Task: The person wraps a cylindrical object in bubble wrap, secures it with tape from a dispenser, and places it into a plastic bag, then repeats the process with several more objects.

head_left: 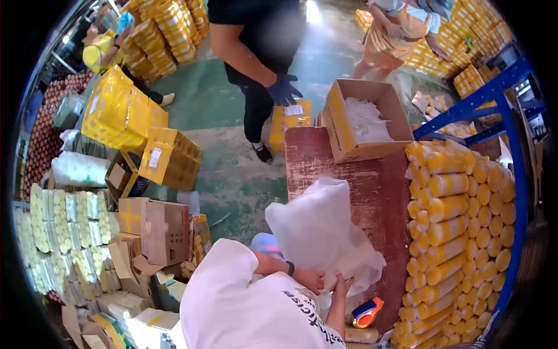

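A large translucent white plastic bag spreads across the near end of the worn red table and hangs past its left edge. My left hand, with a dark band on the wrist, grips the bag's near edge. Close beside it, my right hand has its fingers closed on the same edge. The fingertips are partly hidden in the folds. An orange and blue tape dispenser lies on the table to the right of my right hand.
An open cardboard box with clear plastic inside stands at the table's far end. Yellow-wrapped rolls are stacked along the right, by a blue metal frame. Cartons crowd the left. A dark-gloved co-worker stands beyond; other people are farther back.
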Demonstrator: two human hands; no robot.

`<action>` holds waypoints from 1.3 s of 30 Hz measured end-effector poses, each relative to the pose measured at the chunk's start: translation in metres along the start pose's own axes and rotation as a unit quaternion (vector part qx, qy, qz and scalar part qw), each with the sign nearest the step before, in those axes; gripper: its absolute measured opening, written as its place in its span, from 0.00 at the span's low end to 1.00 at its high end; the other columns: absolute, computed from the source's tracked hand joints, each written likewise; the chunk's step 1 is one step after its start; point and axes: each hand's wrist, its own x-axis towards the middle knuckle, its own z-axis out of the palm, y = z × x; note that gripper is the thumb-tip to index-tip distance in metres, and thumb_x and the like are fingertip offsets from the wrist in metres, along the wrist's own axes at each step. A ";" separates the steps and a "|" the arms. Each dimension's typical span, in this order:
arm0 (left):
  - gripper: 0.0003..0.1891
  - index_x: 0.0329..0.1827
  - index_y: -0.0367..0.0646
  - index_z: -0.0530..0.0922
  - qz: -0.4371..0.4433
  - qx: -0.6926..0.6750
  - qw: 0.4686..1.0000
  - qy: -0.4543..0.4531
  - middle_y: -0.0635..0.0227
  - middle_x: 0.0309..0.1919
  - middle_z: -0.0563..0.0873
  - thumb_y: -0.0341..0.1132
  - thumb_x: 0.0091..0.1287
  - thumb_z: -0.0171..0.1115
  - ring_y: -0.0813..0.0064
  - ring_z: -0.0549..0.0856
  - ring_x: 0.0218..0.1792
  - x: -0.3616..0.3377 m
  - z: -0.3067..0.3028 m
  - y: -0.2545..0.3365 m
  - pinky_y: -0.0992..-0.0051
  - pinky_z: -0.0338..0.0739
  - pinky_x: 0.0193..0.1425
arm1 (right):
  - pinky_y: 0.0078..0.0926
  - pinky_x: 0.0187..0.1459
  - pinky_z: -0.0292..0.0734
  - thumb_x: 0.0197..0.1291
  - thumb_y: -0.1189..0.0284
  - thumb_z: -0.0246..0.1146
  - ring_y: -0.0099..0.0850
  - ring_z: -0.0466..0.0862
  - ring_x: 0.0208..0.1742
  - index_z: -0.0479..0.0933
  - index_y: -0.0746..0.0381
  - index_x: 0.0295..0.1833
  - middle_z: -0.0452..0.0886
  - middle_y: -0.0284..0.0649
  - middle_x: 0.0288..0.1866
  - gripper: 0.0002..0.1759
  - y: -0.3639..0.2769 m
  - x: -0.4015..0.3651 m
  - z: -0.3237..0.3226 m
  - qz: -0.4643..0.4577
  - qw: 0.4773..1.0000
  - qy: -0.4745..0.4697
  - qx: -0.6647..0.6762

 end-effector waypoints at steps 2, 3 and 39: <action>0.05 0.34 0.54 0.76 -0.001 0.031 0.999 0.044 0.72 0.35 0.76 0.40 0.57 0.54 0.70 0.76 0.43 -0.006 -0.004 0.000 0.61 0.65 0.48 | 0.35 0.60 0.71 0.49 0.69 0.69 0.40 0.73 0.59 0.51 0.62 0.72 0.69 0.48 0.62 0.47 -0.052 -0.027 0.007 0.084 0.980 -0.024 0.177; 0.04 0.33 0.55 0.76 -0.042 0.010 0.999 0.029 0.72 0.35 0.76 0.39 0.57 0.55 0.69 0.76 0.45 -0.010 -0.004 -0.004 0.60 0.65 0.49 | 0.37 0.60 0.71 0.50 0.68 0.69 0.40 0.73 0.61 0.53 0.61 0.71 0.68 0.47 0.64 0.45 -0.067 -0.030 0.003 0.132 0.960 -0.048 0.242; 0.06 0.43 0.37 0.77 -0.392 -0.501 0.693 0.339 0.71 0.34 0.84 0.27 0.65 0.56 0.81 0.82 0.36 0.040 -0.199 -0.059 0.79 0.77 0.39 | 0.44 0.59 0.72 0.57 0.50 0.59 0.41 0.74 0.61 0.65 0.55 0.65 0.72 0.38 0.61 0.34 -0.012 -0.289 -0.226 -0.009 0.785 0.409 0.465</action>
